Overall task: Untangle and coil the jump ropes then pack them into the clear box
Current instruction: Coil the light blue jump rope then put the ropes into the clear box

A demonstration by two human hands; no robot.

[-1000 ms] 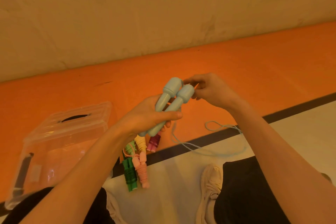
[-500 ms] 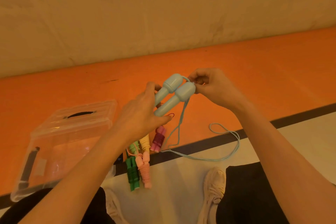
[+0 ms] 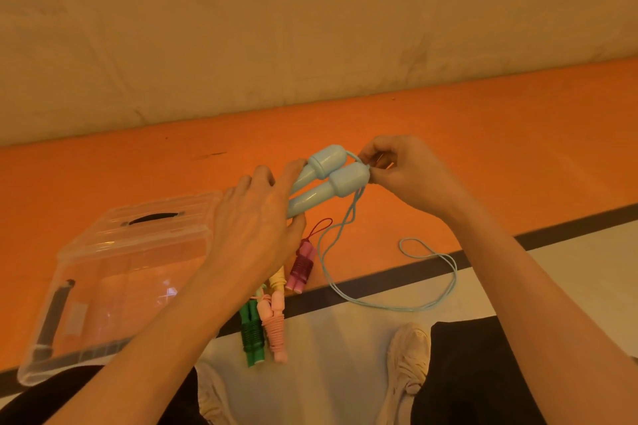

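Note:
My left hand [image 3: 257, 221] grips the two light blue jump rope handles [image 3: 328, 179] side by side above the floor. At the handles' bulb ends my right hand [image 3: 402, 171] pinches the blue cord. The rest of that blue cord [image 3: 428, 286] hangs down and loops loosely over the floor to the right. Coiled ropes lie on the floor below my left hand: a magenta one [image 3: 301, 267], a pink one [image 3: 274, 328], a green one [image 3: 252, 335] and a yellow one [image 3: 278, 281], partly hidden. The clear box [image 3: 114, 272] sits at the left, its lid open.
An orange floor band runs below a beige wall. A dark stripe [image 3: 538, 238] divides it from the pale floor near me. My shoes [image 3: 409, 355] and dark trousers fill the bottom of the view.
My left hand has turned back-up over the blue handles and both hands have shifted slightly left. More blue cord now lies spread on the floor to the right.

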